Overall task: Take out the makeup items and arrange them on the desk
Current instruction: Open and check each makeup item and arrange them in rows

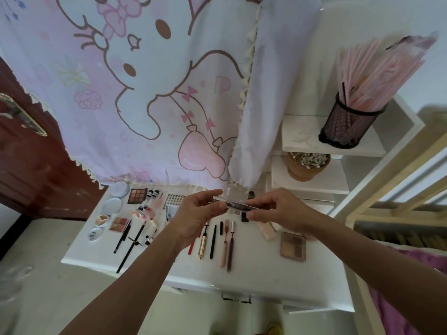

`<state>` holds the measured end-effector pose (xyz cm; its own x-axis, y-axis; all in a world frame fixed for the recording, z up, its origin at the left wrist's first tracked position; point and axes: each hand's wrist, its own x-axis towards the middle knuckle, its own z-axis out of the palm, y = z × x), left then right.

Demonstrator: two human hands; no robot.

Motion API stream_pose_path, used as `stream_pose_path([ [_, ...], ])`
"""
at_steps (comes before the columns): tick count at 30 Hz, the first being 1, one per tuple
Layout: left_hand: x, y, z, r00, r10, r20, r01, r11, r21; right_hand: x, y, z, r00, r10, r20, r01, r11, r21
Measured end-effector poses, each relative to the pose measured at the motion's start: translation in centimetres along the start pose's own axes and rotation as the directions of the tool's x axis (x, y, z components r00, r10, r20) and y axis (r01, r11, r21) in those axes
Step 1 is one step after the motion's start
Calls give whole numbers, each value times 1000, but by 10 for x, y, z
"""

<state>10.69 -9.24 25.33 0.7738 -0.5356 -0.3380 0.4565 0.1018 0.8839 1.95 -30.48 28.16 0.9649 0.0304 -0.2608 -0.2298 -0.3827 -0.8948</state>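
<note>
Both hands hold one flat clear-cased palette [235,203] above the white desk [266,274]. My left hand [197,216] grips its left end, and my right hand [278,211] pinches its right end. Below the hands lies a row of pens, pencils and slim tubes [215,240]. An eyeshadow palette [137,195], round white compacts [119,189], small bottles [152,193] and a blush palette [118,224] are laid out at the left. A brown palette [293,246] lies at the right.
A pink cartoon-print curtain [145,93] hangs behind the desk. White shelves at the right hold a black mesh cup of pink straws [348,124] and a brown pot of cotton swabs [307,165]. A dark red door [31,153] stands at the left.
</note>
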Motion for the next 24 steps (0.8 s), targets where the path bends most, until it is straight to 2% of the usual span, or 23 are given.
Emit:
stream_pose_path([
  [3, 0, -2, -2, 1000, 11, 5, -11, 1000, 22, 0, -1, -1, 1000, -17, 18, 16, 999, 27],
  [7, 2, -2, 0, 999, 43, 8, -44, 993, 110, 10, 1, 3, 995, -99, 16, 100, 979, -179],
  [11, 2, -1, -3, 999, 40, -13, -37, 989, 144, 16, -2, 3, 988, -150, 43, 156, 954, -256],
  [17, 1, -5, -5, 999, 38, -34, -31, 984, 176, 17, -11, 4, 954, -242, 177, 300, 769, -565],
  [24, 0, -9, -8, 999, 32, -10, -30, 987, 159, 17, -11, 10, 915, -339, 218, 391, 618, -682],
])
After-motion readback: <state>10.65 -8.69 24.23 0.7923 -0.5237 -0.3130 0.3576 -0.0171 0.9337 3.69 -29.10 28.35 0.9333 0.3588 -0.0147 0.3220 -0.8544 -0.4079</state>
